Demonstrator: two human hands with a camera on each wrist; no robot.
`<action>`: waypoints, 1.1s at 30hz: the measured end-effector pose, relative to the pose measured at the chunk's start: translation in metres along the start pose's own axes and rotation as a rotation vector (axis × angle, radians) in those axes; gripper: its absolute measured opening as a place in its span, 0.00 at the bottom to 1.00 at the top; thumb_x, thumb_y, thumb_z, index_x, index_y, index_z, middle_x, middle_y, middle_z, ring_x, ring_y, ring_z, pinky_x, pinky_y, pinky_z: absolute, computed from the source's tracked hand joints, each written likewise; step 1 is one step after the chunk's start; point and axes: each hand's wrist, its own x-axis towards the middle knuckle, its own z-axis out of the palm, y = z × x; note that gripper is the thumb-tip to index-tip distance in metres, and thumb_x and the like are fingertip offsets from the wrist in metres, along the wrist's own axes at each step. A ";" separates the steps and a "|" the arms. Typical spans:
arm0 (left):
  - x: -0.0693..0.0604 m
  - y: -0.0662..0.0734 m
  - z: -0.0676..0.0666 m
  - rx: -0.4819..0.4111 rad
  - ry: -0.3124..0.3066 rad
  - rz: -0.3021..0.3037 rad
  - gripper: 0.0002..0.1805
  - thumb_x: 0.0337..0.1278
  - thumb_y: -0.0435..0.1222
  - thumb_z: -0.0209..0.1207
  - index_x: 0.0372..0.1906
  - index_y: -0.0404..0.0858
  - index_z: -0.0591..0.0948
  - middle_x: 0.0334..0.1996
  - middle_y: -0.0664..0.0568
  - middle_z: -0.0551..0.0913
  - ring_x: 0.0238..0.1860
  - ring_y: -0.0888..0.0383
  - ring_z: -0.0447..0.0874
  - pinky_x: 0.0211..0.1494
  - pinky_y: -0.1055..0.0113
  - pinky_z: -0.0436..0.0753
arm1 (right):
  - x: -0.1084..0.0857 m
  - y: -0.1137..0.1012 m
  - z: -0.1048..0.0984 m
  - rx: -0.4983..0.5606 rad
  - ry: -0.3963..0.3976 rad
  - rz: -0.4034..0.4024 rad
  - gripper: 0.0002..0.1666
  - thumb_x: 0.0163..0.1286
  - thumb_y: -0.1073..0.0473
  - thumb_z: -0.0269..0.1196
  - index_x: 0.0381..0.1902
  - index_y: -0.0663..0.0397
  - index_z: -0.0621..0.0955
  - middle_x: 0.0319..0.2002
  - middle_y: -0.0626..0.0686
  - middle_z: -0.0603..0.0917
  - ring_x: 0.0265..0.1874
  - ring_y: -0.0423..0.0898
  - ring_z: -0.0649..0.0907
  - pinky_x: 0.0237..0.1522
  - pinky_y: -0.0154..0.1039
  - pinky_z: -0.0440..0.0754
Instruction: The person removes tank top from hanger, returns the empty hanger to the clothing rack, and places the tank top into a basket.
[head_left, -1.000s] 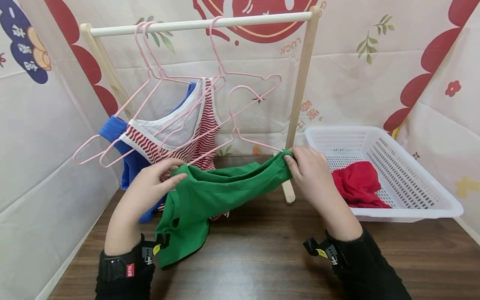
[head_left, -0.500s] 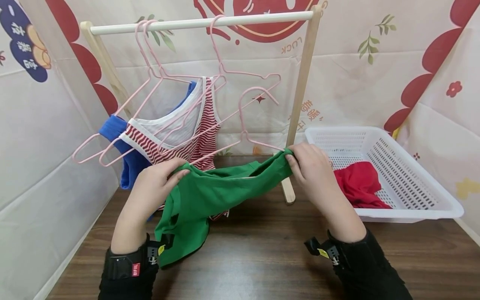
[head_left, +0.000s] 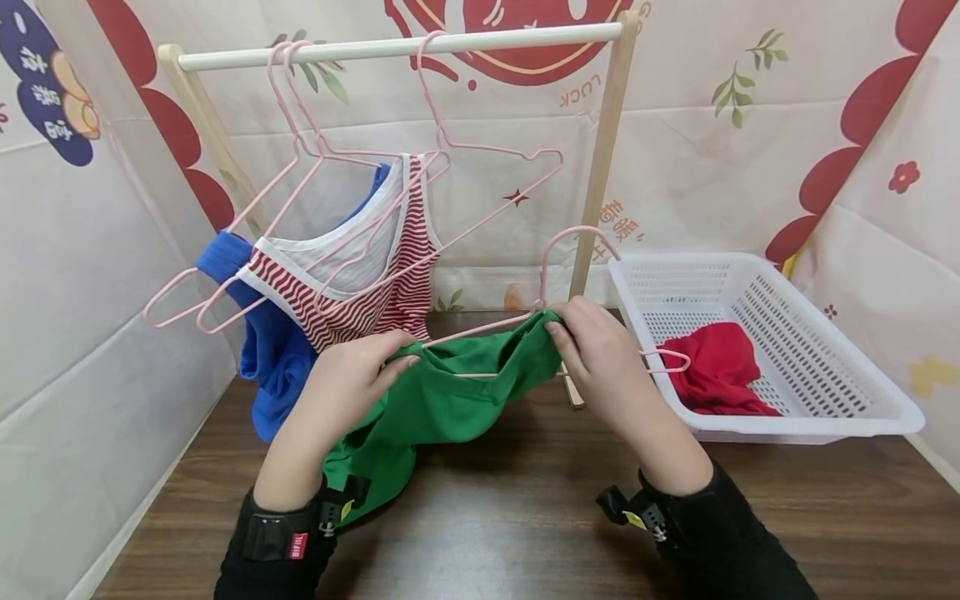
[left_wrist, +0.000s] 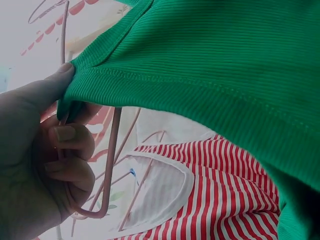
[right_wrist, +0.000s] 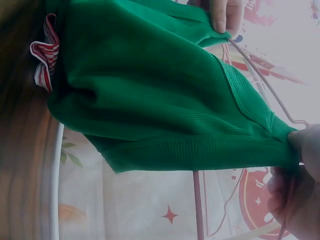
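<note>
A green ribbed garment point(head_left: 450, 408) is stretched between both hands above the table. My left hand point(head_left: 352, 379) pinches one upper corner of it, thumb on top; in the left wrist view, fingers point(left_wrist: 75, 170) curl beside the hanger's bent end. With thumb and fingers my right hand point(head_left: 600, 358) grips the other upper corner. A pink hanger point(head_left: 542, 283) runs through the garment, its hook up and leaning right. One end of this hanger sticks out beyond my right hand, over the basket's edge. Part of its lower bar shows at the neckline.
Behind stands a wooden rack with a white rod point(head_left: 495, 40). From it hang a blue garment point(head_left: 273, 392), a red-and-white striped top point(head_left: 408, 292) and a bare pink hanger point(head_left: 510, 150). At right a white basket point(head_left: 825, 425) holds a red cloth point(head_left: 716, 367).
The held hanger has slid right and lower, its end now emerging past my right hand. My left hand has moved right, the right hand slightly left, and the garment sags more between them.
</note>
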 end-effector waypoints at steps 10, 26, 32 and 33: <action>-0.001 -0.005 0.001 -0.105 0.040 0.030 0.15 0.62 0.37 0.63 0.54 0.46 0.83 0.47 0.57 0.85 0.47 0.60 0.84 0.49 0.58 0.81 | -0.001 0.000 -0.008 0.043 -0.015 0.096 0.06 0.73 0.63 0.57 0.43 0.58 0.80 0.35 0.51 0.77 0.36 0.47 0.75 0.41 0.45 0.73; -0.004 -0.021 -0.013 -0.194 -0.012 -0.126 0.12 0.65 0.34 0.60 0.51 0.42 0.83 0.46 0.52 0.85 0.44 0.56 0.82 0.47 0.56 0.79 | 0.002 0.009 -0.026 0.037 0.035 0.158 0.07 0.73 0.63 0.57 0.42 0.61 0.80 0.37 0.54 0.79 0.36 0.48 0.75 0.40 0.45 0.72; -0.005 -0.028 -0.013 -0.184 -0.030 -0.257 0.13 0.68 0.37 0.57 0.55 0.45 0.80 0.39 0.51 0.85 0.27 0.59 0.82 0.39 0.56 0.78 | 0.002 0.012 -0.029 0.019 0.085 0.198 0.09 0.73 0.63 0.57 0.44 0.64 0.80 0.38 0.57 0.79 0.36 0.50 0.75 0.39 0.46 0.71; -0.005 -0.030 -0.013 -0.181 -0.039 -0.281 0.13 0.69 0.38 0.57 0.55 0.45 0.80 0.37 0.51 0.84 0.26 0.59 0.82 0.38 0.55 0.78 | 0.002 0.012 -0.029 0.016 0.091 0.202 0.09 0.74 0.63 0.56 0.45 0.64 0.80 0.37 0.57 0.79 0.35 0.50 0.75 0.38 0.46 0.71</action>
